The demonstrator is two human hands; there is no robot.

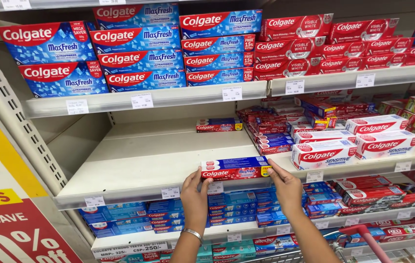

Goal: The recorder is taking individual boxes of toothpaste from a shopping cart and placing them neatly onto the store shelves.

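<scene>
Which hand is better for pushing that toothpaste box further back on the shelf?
Probably the right hand: its fingers wrap the end of the toothpaste box from the front. The left hand only touches the other end with its fingertips. The shelf behind is bare.

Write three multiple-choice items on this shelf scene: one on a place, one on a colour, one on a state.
1. Where is the held toothpaste box?
A. top shelf
B. front edge of the middle shelf
C. in a basket

2. What colours is the box?
A. red and blue
B. green
C. plain white

3. How is the box held?
A. by one hand only
B. by nobody
C. left hand and right hand at its ends

Key: 1 B, it sits at the shelf lip; 2 A, both colours show; 3 C, fingers touch both ends.
</scene>
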